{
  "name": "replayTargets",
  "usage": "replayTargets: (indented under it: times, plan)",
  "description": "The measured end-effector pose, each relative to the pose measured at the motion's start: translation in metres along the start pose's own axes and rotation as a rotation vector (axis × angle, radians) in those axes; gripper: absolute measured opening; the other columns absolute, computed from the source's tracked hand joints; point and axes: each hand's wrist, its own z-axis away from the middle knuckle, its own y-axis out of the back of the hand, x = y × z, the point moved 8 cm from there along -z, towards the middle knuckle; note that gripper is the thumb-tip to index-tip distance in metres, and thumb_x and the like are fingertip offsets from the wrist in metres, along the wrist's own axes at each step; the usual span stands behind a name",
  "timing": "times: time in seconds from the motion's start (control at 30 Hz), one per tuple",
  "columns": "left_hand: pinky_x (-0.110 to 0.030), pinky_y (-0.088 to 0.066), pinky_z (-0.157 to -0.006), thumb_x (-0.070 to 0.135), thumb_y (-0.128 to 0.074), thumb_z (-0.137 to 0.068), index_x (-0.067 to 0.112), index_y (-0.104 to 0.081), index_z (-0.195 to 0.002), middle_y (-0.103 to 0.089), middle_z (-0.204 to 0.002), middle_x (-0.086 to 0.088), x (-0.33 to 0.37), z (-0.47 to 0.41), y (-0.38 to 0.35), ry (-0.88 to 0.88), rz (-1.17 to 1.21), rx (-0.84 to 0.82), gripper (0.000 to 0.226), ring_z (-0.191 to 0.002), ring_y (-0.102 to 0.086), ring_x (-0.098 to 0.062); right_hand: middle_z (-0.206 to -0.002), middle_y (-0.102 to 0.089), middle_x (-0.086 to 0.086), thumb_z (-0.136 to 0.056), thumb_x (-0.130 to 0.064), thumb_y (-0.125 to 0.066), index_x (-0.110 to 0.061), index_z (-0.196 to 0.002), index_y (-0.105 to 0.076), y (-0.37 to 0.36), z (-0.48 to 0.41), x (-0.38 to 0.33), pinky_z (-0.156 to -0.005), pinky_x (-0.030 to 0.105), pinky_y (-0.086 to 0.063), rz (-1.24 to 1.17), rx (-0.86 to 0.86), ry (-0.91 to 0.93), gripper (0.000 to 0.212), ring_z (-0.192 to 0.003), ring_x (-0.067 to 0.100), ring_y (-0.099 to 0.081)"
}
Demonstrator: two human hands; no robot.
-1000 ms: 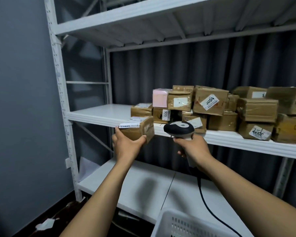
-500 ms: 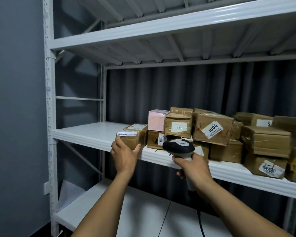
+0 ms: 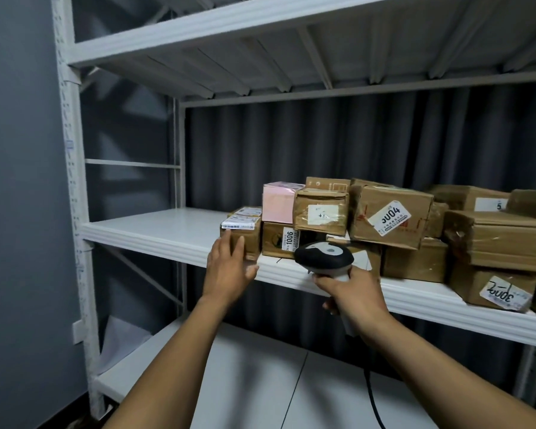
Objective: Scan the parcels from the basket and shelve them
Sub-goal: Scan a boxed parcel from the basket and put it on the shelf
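A small brown parcel (image 3: 245,235) with a white label on top sits on the middle shelf (image 3: 167,233), at the left end of the parcel stack. My left hand (image 3: 229,269) is in front of it with fingers straight, fingertips touching its front face. My right hand (image 3: 350,297) grips the handle of a black and white barcode scanner (image 3: 324,257), held just before the shelf edge. The scanner's cable (image 3: 373,404) hangs down. The basket is out of view.
Several brown parcels (image 3: 390,216) and one pink box (image 3: 279,202) are stacked on the middle shelf's right half. Its left half is bare. A top shelf (image 3: 229,26) is overhead, a lower shelf (image 3: 260,382) below, a white upright post (image 3: 75,212) at the left.
My left hand carried the small parcel up onto the middle shelf beside the stack and loosened its grip to straight fingers. The view tilted upward, so the basket dropped out of sight.
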Motion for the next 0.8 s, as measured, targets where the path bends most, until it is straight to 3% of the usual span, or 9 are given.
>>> replayTargets:
  times: [0.17, 0.37, 0.67, 0.8]
  plan:
    - [-0.044, -0.015, -0.12, 0.058, -0.047, -0.092, 0.015, -0.012, -0.154, 0.012, -0.161, -0.011, 0.0, -0.008, -0.021, -0.046, -0.12, -0.227, 0.083, -0.149, -0.002, -0.028, -0.07, -0.067, 0.004, -0.082, -0.017, -0.074, -0.015, -0.085, -0.064, -0.001, -0.003, 0.002, -0.047, 0.026, -0.049, 0.026, -0.014, -0.002, 0.011, -0.048, 0.019, -0.058]
    - [-0.05, -0.015, -0.118, 0.06, -0.05, -0.09, 0.016, -0.005, -0.155, 0.023, -0.159, -0.007, 0.003, -0.021, -0.03, -0.026, -0.189, -0.36, 0.09, -0.149, 0.0, -0.027, -0.07, -0.066, 0.007, -0.082, -0.016, -0.074, -0.01, -0.089, -0.066, 0.003, -0.003, 0.006, -0.045, 0.025, -0.047, 0.052, -0.016, -0.024, 0.012, -0.05, 0.021, -0.058]
    - [-0.052, -0.017, -0.117, 0.06, -0.05, -0.09, 0.019, -0.009, -0.155, 0.016, -0.161, -0.007, 0.032, 0.01, -0.004, -0.101, -0.214, -0.385, 0.087, -0.149, -0.003, -0.031, -0.067, -0.067, 0.007, -0.081, -0.02, -0.074, -0.01, -0.091, -0.067, 0.034, 0.022, 0.007, -0.041, 0.021, -0.044, 0.093, 0.006, -0.053, 0.016, -0.043, 0.017, -0.059]
    - [-0.045, -0.021, -0.117, 0.059, -0.049, -0.091, 0.019, -0.015, -0.154, 0.004, -0.162, -0.01, 0.068, 0.054, 0.016, -0.158, -0.147, -0.35, 0.082, -0.147, -0.011, -0.031, -0.059, -0.066, 0.006, -0.08, -0.023, -0.075, -0.012, -0.086, -0.068, 0.066, 0.05, 0.017, -0.047, 0.024, -0.047, 0.118, -0.026, -0.085, 0.015, -0.047, 0.019, -0.063]
